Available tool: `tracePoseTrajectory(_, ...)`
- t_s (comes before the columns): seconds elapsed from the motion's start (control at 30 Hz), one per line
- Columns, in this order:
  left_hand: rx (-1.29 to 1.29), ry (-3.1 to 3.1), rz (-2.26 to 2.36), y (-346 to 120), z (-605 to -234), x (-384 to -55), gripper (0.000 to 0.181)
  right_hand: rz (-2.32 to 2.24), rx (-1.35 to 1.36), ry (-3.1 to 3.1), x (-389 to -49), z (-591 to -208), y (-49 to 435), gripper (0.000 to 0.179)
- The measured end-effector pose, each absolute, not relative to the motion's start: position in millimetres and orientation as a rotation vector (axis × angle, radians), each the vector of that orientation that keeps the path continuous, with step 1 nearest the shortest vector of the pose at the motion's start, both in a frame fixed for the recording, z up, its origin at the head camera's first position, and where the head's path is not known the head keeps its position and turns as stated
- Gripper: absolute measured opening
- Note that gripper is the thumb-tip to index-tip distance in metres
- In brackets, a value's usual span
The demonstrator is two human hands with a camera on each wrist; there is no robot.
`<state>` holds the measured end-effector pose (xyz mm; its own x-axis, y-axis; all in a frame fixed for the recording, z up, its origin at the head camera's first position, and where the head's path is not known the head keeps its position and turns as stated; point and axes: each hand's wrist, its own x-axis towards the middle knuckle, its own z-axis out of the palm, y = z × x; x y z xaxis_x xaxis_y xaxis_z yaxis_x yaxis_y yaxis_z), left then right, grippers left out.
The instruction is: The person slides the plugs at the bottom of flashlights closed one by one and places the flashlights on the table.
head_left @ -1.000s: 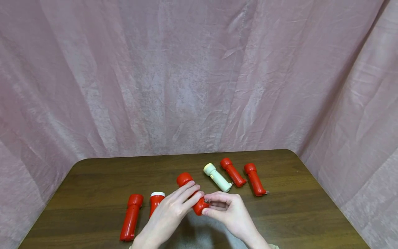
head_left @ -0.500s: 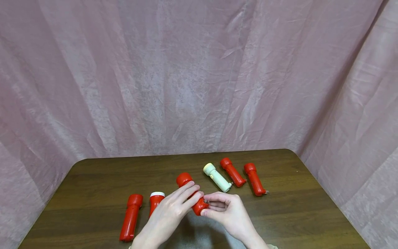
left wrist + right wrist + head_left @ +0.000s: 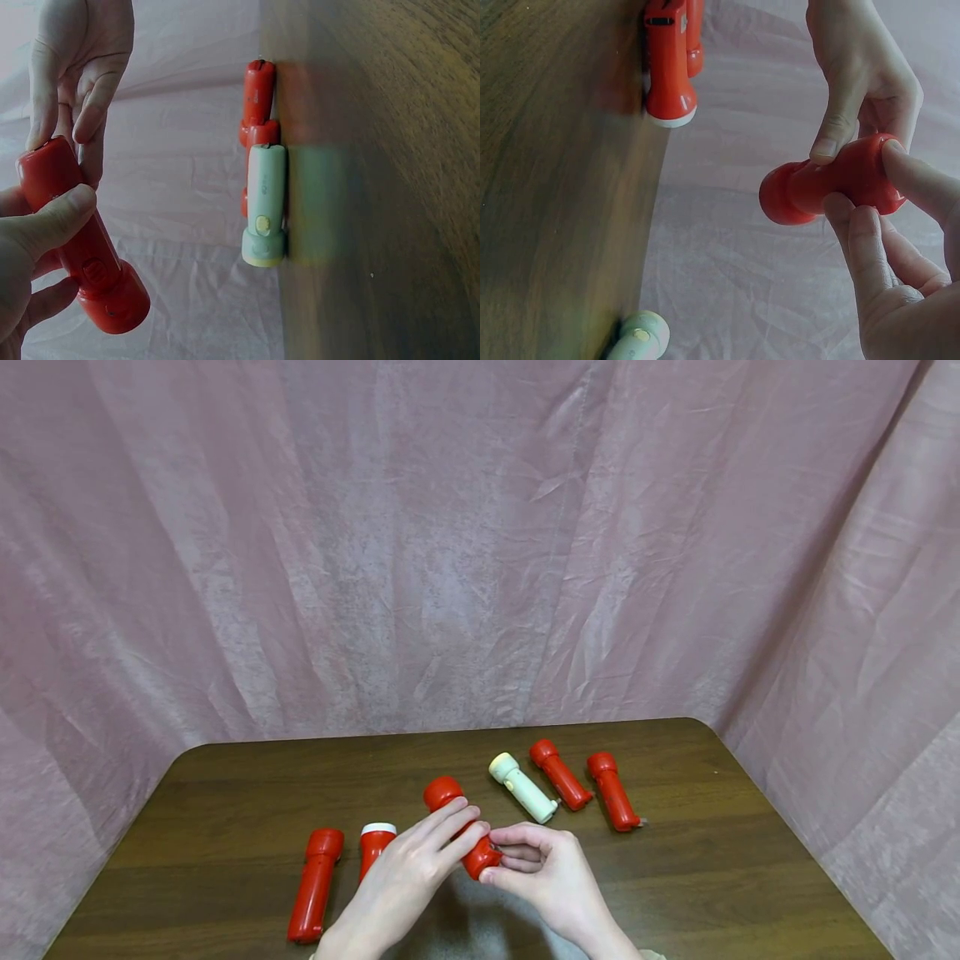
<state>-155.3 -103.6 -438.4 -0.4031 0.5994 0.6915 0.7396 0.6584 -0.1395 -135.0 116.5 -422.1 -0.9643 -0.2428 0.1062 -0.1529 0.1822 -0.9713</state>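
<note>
A red flashlight [image 3: 442, 792] is held tilted above the table, its wide head pointing away. My left hand [image 3: 416, 860] grips its barrel, thumb along the side near the switch [image 3: 95, 271] in the left wrist view. My right hand [image 3: 551, 872] pinches the tail end between thumb and fingers; the right wrist view shows the thumb on the end [image 3: 892, 154]. Metal prongs at the tail are mostly hidden by the right fingers. Behind my left hand lies a red flashlight with a white rim [image 3: 378, 839], partly covered.
Another red flashlight [image 3: 315, 885] lies at the left. A pale green flashlight [image 3: 525, 789] and two red ones [image 3: 562, 777] [image 3: 615, 793] lie back right, the rightmost with prongs sticking out. A pink curtain [image 3: 450, 568] hangs behind the wooden table [image 3: 735, 860].
The metal prongs at the held flashlight's tail stuck out earlier and now show much less, folded in toward the body. My right thumb and fingers have shifted slightly left; my left hand keeps its grip.
</note>
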Motion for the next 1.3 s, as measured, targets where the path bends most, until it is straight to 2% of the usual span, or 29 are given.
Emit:
tracePoseTrajectory(1.07, -1.035, -2.176, -0.265, -104.0, -437.4, -154.0, 0.042, -1.907, -0.331, 2.393, -132.8, -422.8, 115.0, 0.043)
tracePoseTrajectory(1.3, -1.042, -2.185, -0.322, -103.9, -436.9, -152.5, 0.052, -1.818, -0.376, 2.424, -131.0, -417.8, 116.8, 0.039)
